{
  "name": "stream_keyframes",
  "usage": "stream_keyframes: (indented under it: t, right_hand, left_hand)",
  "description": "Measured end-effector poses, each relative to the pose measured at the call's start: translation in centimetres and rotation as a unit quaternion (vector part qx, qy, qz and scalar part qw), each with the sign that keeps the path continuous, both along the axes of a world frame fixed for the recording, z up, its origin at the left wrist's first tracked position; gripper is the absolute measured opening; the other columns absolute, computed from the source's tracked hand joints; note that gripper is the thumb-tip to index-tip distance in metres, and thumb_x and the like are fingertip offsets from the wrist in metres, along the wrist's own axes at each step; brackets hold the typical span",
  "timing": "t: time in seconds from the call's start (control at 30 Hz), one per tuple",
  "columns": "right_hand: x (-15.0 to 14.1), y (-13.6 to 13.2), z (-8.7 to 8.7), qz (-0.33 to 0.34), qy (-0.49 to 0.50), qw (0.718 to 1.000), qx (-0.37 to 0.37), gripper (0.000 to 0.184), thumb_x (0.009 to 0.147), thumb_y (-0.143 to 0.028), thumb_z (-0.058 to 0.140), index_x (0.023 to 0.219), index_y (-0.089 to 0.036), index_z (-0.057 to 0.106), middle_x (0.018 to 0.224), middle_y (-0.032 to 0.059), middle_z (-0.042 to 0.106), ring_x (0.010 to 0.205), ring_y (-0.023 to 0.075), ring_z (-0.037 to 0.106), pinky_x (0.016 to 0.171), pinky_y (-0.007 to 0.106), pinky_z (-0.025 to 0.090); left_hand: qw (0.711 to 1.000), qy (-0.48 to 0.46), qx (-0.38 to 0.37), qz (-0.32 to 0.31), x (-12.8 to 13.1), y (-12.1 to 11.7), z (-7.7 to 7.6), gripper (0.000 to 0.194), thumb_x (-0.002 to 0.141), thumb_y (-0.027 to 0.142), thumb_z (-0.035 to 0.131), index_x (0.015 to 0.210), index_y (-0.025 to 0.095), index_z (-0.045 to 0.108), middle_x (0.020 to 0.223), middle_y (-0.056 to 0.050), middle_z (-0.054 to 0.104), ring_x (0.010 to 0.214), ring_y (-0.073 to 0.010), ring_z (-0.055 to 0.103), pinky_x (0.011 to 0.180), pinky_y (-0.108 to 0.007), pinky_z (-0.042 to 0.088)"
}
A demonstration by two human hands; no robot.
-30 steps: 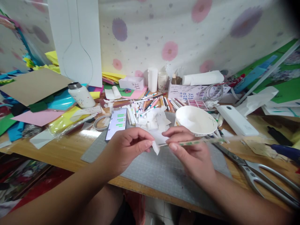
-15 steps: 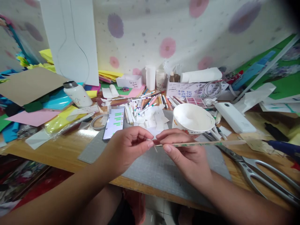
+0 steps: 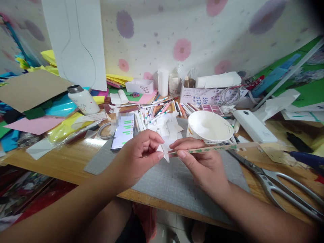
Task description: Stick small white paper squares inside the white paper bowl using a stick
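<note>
White slip (image 3: 165,156), apparently paper, at the centre of the frame, in the head view. Left hand (image 3: 136,157): thumb and fingertips closed on the slip, its pointed lower corner hanging free. Right hand (image 3: 207,165): thumb and fingers clamped on a flat stick (image 3: 215,149) marked in green, extending towards the right of the frame. The stick's narrow end now points at the slip's face; they may be touching, though blur prevents confirmation. In my judgement, this is fine work at the stick's tip, needing both hands steady.

Surroundings: both hands are above a grey mat (image 3: 162,190). Paper scraps (image 3: 174,126) lie just beyond them, with markers (image 3: 152,112) behind. A phone (image 3: 123,131), screen lit, lies left of centre. Obstructions: the white bowl (image 3: 226,132) sits close beyond the right hand, limiting movement that way. Scissors (image 3: 268,182) lie lower right, beneath the line of the stick; a low outward swing could catch them.
</note>
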State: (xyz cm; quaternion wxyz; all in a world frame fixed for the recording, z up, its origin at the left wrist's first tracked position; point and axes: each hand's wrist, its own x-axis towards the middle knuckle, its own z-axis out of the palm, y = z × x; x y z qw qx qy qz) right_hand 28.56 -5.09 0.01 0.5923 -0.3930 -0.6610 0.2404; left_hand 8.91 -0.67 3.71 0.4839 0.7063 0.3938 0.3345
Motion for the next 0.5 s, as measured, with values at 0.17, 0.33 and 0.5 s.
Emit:
stream_keyframes:
  t: [0.17,0.33,0.5]
  right_hand:
    - [0.6,1.4,-1.0,-0.041,-0.077,0.996,-0.02,0.013,0.094,-0.019,0.065,0.085,-0.021,0.074,0.082,0.0053,0.079,0.077,0.021,0.075,0.072,0.035,0.06]
    - [0.6,1.9,-1.5,-0.032,-0.142,0.989,0.02,0.014,0.091,-0.014,0.066,0.08,-0.021,0.072,0.085,0.0071,0.078,0.083,0.0235,0.074,0.077,0.039,0.059]
    - [0.7,0.6,-0.2,-0.062,-0.099,0.99,0.074,0.009,0.095,-0.015,0.065,0.095,-0.022,0.071,0.102,0.0096,0.077,0.096,0.0221,0.074,0.088,0.04,0.059]
  left_hand:
    - [1.0,0.027,-0.007,-0.008,-0.3,0.1,0.4,0.005,0.081,0.023,0.063,0.082,0.02,0.067,0.066,0.005,0.06,0.063,-0.0118,0.053,0.06,-0.025,0.04]
    - [0.998,0.018,-0.065,0.002,-0.2,-0.1,0.7,0.012,0.077,0.025,0.067,0.088,0.02,0.069,0.072,0.003,0.064,0.066,-0.0129,0.056,0.061,-0.025,0.04]
    - [0.999,0.04,-0.008,-0.014,0.0,-0.3,1.1,0.006,0.077,0.024,0.066,0.078,0.021,0.061,0.065,0.006,0.053,0.06,-0.0114,0.05,0.056,-0.024,0.039]
